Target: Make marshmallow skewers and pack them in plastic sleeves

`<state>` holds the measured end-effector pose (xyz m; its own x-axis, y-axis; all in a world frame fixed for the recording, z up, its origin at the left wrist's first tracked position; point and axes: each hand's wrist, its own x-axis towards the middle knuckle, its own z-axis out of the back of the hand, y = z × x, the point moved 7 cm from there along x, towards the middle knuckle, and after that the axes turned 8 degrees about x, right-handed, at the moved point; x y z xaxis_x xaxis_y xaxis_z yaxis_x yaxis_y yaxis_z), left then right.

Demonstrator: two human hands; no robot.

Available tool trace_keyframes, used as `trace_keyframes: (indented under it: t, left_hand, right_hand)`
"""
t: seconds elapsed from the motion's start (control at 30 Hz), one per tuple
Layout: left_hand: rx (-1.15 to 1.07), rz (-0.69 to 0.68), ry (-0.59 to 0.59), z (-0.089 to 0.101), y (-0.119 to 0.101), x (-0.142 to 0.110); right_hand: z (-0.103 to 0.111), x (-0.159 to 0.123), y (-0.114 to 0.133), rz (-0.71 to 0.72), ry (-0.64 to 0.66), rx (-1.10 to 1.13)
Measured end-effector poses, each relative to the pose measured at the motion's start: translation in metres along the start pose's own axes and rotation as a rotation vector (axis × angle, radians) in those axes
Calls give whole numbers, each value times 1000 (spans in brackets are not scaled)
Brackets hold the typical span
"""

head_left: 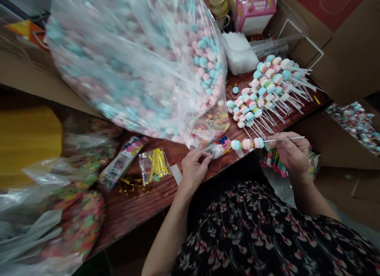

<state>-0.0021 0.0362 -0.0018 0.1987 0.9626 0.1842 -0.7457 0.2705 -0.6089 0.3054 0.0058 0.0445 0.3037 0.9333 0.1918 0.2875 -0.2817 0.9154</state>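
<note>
The marshmallow skewer (247, 144) sits just above the table's near edge, right of centre in the head view, with three or four pastel marshmallows threaded on a white stick. The right hand (292, 154) pinches the stick near its bare end, fingers closed around it, while the left hand (194, 169) has its fingers together on a printed plastic packet (219, 147), just beside the blue end marshmallow. Too hard a push could slide the soft marshmallows along the stick or off it, and a stray stick end could tear the thin packet; a loosened pinch could let either item drop toward the floral dress (261, 232) below. At 12 to 1 o'clock from the skewer lies a heap of finished skewers (261, 92) on the wooden table (133, 214) — roughly two dozen, too overlapped for an exact count — and a careless elbow could scatter them. One loose marshmallow (235, 89) sits at 12 o'clock. At 10 o'clock is one huge clear bag of marshmallows (133, 62), slumped over the table, and at 9 o'clock are one clear packet of gold twist ties (154, 167) and one stack of printed strips (121, 161). At 2 o'clock, one cardboard box (353, 125) holds many wrapped skewers — uncountable from here.
</note>
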Motion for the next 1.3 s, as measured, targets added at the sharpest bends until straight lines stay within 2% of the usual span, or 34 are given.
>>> trace_keyframes:
  t: [0.1,0.17,0.23,0.3,0.47,0.7,0.9,1.1,1.3]
  left_hand:
    - [252,-100,37,-6,-18,-1]
    - [399,-167,18,-10,-30,-4]
    - [445,-199,-27,-14,-37,-5]
    - [367,-197,-74,-14,-37,-6]
    - [74,-121,-142,-5,-20,-4]
    - [34,-168,-31,0,-8,-9]
    - [25,-167,-27,-3,-2,-10]
    - [61,-205,-40,-3,-8,-10]
    - [35,-116,-32,-3,-4,-7]
  right_hand:
    - [-1,2,1,19,-6,24]
    - [0,1,0,25,-7,39]
    - [3,-2,-1,20,-17,38]
    - [6,-5,-2,22,-31,23]
    - [4,-6,-7,12,-13,35]
    - [-14,0,-14,-45,62,71]
    - [-28,2,-17,-61,89,98]
    - [-36,5,-22,-101,115,41]
    - [-32,5,-7,-37,94,9]
